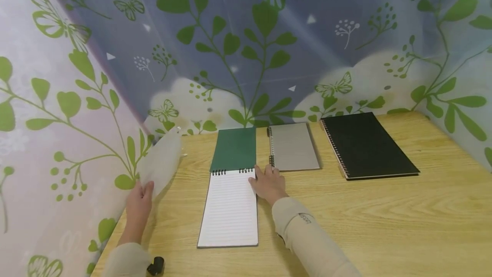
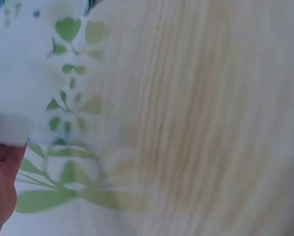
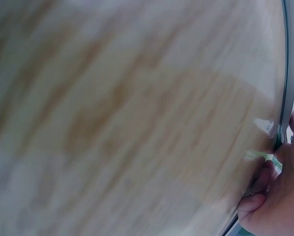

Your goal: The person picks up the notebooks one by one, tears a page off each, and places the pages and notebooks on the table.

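Observation:
A top-bound spiral notepad (image 1: 230,208) lies on the wooden table, its lined page showing and its green cover (image 1: 234,148) turned back beyond the rings. My left hand (image 1: 139,204) pinches a thin, white sheet of paper (image 1: 163,161), raised and bent, left of the notepad. The left wrist view shows part of that hand (image 2: 4,182) under the pale sheet (image 2: 14,128). My right hand (image 1: 270,183) rests at the notepad's upper right edge, thumb on the page and fingers spread beside the rings. In the right wrist view, this hand (image 3: 277,191) touches the notepad's edge.
A grey spiral notebook (image 1: 294,146) lies just right of the notepad. Further right is a larger black spiral notebook (image 1: 369,146). A patterned curtain (image 1: 230,54) hangs along the back and sides of the table (image 1: 423,225).

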Available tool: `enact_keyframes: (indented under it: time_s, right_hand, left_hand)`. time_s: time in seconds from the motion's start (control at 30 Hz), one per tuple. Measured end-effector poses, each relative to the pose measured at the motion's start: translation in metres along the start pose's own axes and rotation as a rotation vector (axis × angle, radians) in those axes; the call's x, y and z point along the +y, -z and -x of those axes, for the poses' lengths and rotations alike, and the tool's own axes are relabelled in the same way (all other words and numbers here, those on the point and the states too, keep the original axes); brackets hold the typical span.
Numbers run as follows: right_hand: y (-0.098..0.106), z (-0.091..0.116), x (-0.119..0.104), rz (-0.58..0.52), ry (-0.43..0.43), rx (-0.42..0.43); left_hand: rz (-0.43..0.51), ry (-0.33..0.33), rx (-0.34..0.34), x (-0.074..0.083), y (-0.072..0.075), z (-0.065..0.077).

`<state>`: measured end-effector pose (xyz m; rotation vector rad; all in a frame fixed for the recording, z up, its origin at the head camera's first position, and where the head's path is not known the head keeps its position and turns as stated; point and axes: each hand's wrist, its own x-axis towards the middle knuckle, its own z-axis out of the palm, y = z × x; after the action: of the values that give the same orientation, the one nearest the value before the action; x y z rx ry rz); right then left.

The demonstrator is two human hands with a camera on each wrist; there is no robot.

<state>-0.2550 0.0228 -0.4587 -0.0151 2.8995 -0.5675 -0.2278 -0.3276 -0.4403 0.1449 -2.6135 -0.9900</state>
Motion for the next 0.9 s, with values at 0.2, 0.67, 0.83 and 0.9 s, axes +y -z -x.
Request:
enact_keyframes:
  time_s: [0.2, 0.67, 0.83, 0.9]
  right_hand:
    - [0.002, 0.001, 0.0, -0.009, 0.002, 0.002]
    - [0.0, -0.001, -0.001, 0.028, 0.002, -0.003]
    - [0.0, -0.001, 0.001, 0.037, 0.011, 0.002]
    - [-0.001, -0.002, 0.002, 0.038, 0.018, 0.004]
  left_hand:
    - [-0.361, -0.398, -0.032, 0.015, 0.004, 0.01]
    - [-0.544, -0.318, -0.58, 0.015, -0.004, 0.029]
    - [-0.529, -0.265, -0.634, 0.022, -0.006, 0.03]
    - [-0.511, -0.245, -0.61, 0.022, -0.008, 0.03]
